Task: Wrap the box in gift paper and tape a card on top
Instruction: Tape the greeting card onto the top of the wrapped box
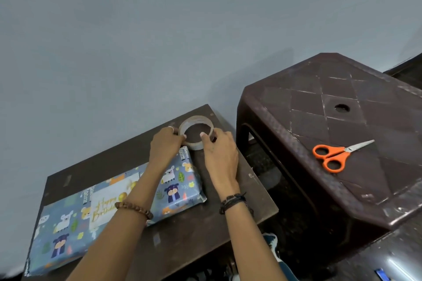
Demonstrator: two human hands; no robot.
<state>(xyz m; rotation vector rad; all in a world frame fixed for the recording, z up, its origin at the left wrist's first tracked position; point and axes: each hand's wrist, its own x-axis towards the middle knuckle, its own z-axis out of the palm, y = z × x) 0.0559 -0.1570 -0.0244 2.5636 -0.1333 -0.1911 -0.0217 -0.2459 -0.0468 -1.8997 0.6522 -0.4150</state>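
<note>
The wrapped box lies lower left on the table, card resting on top. Both hands, left and right, pinch the tape roll at centre, probably seeking its end; scissors wait on the stool.

I see my left hand and right hand gripping the tape roll on the tabletop, just beyond the wrapped box bearing a card; orange scissors lie on the stool.
</note>
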